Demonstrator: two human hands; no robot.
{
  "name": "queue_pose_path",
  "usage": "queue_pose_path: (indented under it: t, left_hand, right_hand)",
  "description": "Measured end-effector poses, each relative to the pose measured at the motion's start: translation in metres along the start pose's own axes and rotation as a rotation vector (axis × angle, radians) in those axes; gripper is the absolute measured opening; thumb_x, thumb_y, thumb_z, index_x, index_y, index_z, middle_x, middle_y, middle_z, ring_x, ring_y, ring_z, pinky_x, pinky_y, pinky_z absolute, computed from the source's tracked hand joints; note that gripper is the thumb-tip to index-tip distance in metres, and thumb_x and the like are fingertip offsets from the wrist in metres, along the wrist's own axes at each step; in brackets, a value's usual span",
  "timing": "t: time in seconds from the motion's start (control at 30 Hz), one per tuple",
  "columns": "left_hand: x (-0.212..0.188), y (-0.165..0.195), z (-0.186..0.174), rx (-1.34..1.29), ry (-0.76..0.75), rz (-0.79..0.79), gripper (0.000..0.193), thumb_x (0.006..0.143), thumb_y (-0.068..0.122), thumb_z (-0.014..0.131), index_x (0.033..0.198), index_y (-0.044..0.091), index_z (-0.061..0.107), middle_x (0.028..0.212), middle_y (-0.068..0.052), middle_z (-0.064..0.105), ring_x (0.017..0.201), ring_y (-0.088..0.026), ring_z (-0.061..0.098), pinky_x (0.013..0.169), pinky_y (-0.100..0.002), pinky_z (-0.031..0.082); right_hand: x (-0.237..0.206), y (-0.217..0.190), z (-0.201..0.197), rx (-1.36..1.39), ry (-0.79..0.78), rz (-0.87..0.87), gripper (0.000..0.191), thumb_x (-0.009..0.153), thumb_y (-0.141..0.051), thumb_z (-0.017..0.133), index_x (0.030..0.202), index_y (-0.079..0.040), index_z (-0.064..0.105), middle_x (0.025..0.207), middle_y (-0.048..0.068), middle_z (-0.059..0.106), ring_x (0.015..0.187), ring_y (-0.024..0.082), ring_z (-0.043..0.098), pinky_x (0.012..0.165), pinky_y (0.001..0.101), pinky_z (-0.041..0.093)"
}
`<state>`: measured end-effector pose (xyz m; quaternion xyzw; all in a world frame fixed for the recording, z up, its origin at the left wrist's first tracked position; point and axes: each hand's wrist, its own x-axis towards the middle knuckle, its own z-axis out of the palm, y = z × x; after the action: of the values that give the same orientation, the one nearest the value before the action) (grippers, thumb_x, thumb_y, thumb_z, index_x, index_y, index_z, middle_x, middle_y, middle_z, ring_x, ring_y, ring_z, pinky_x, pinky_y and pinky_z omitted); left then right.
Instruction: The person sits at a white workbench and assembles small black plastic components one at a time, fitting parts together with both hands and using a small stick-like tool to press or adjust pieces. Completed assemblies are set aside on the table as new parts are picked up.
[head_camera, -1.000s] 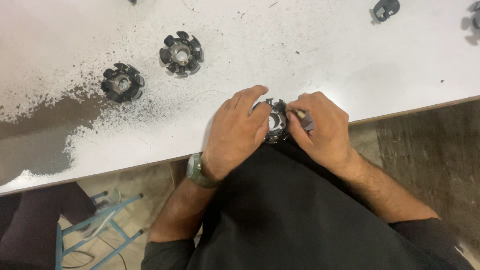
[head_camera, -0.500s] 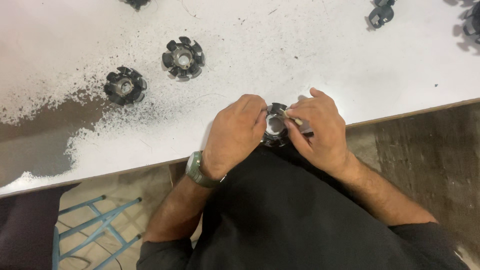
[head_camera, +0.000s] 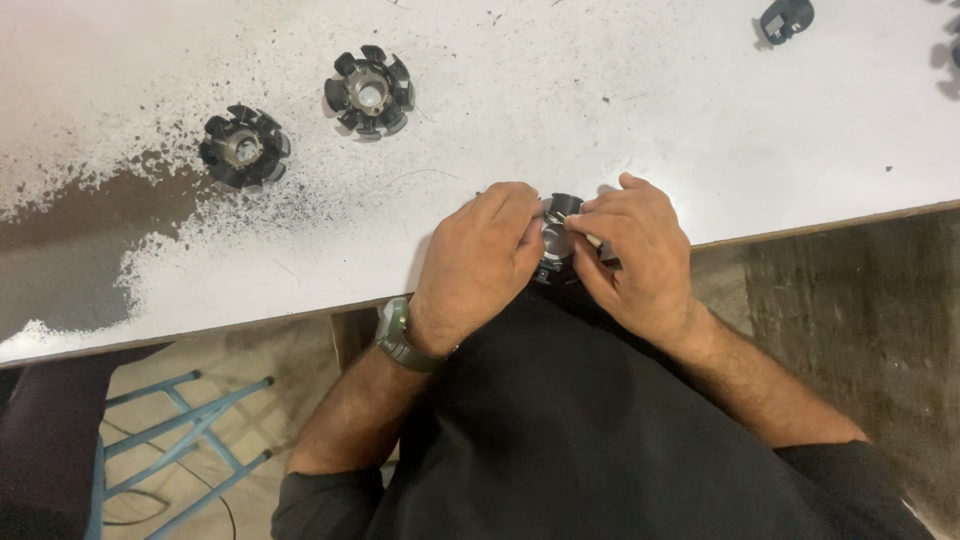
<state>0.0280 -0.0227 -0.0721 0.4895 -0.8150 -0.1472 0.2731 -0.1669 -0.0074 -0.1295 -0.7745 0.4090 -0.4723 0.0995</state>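
Looking down from the head camera, I start at the far left, where the white tabletop (head_camera: 620, 110) has its paint worn away into a dark speckled patch. Just right of that patch lie two black toothed rotors, each a ring of dark blocks round a grey metal hub with a hole in it: the first rotor (head_camera: 244, 147) sits nearer the edge, and the second rotor (head_camera: 369, 92) lies up and to the right of it, near but apart. Both lie flat and untouched, well away from the hands, as if parked. Further right, at the near edge of the tabletop, the left hand (head_camera: 480, 255), with a wristwatch (head_camera: 399, 335) on its wrist, curls round a third rotor (head_camera: 556, 240), its fingers closed on the left side of the part to steady it. The right hand (head_camera: 635, 255) closes on the same rotor from the other side, and between thumb and fingers it pinches something small and pale against the hub; I cannot tell what it is. I judge that the part is held tight to the edge, close to the body and its dark clothing, so that both hands can brace while working. At the top right corner lies another small dark part (head_camera: 785, 18), partly cut off by the frame. Counted: three rotors, two hands, one watch.
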Motion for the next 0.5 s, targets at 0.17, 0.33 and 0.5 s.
queue_pose_path:
  t: [0.17,0.33,0.5]
  left_hand:
    - [-0.0006,-0.0041,0.0030,-0.022,0.014,0.017,0.019,0.091,0.010,0.070,0.107,0.006,0.063,0.101,-0.010,0.067,0.090,-0.033,0.069,0.074,-0.043,0.056]
    - [-0.0019,-0.0048,0.0044,-0.025,0.027,0.021,0.018,0.091,0.009,0.071,0.107,0.005,0.062,0.101,-0.010,0.067,0.091,-0.033,0.068,0.075,-0.043,0.056]
    - [-0.0037,-0.0058,0.0050,-0.039,0.029,0.030,0.019,0.091,0.008,0.070,0.107,0.004,0.061,0.100,-0.011,0.066,0.090,-0.032,0.068,0.074,-0.043,0.055]
  right_hand:
    - [-0.0013,0.0008,-0.0005,0.024,0.009,-0.022,0.034,0.084,0.004,0.082,0.111,-0.007,0.064,0.105,0.009,0.068,0.108,0.028,0.068,0.111,0.0532,0.051]
    - [-0.0025,0.0024,0.0031,0.020,0.015,-0.039,0.036,0.086,0.005,0.082,0.114,-0.007,0.063,0.108,0.009,0.069,0.108,0.026,0.068,0.112,0.0529,0.051]
    - [-0.0013,0.0038,0.0054,-0.012,0.009,-0.048,0.037,0.085,0.005,0.083,0.113,-0.008,0.063,0.107,0.009,0.069,0.106,0.027,0.067,0.111,0.0533,0.051]
